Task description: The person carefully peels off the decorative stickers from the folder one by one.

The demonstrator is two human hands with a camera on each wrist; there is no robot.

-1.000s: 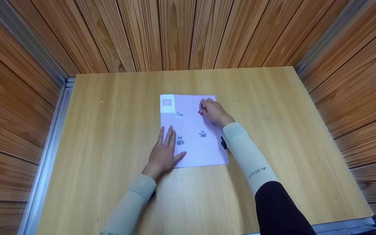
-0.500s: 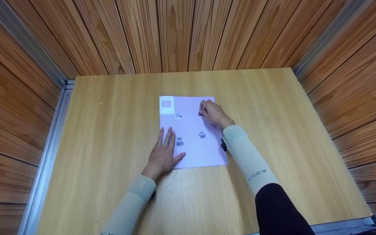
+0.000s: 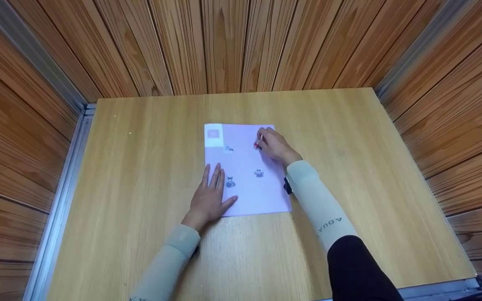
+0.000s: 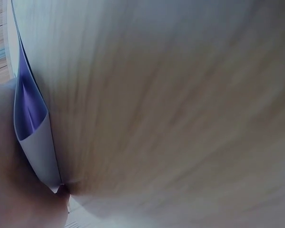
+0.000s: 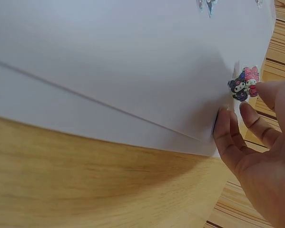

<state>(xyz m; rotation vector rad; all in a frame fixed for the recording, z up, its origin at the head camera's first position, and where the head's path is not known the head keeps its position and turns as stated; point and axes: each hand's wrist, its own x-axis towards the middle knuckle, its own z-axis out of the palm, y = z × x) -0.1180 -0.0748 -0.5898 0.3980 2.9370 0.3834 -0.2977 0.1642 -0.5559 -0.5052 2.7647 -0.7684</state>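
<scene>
A lilac paper folder [image 3: 257,196] lies on the table, a second layer showing under its edge in the right wrist view. My left hand [image 3: 208,200] rests flat on its lower left part, fingers spread. Near the top right corner my right hand [image 3: 277,146] pinches a small sticker [image 5: 245,84] with pink and black cartoon figures between thumb and finger, close over the paper. The other fingers bend at the paper's edge. Three more cartoon stickers are on the folder: one at upper left [image 3: 229,149], one beside the left hand [image 3: 230,182] and one at mid right [image 3: 259,173].
A white square label [image 3: 213,134] marks the folder's top left corner. Bare wooden table [image 3: 140,167] surrounds the folder. Wood-panelled walls [image 3: 224,46] enclose the back and sides, with a metal rail [image 3: 59,196] along the left table edge.
The fingers of my right hand have shifted slightly at the sticker, and more of its pink part shows. My left hand has stayed in place on the folder.
</scene>
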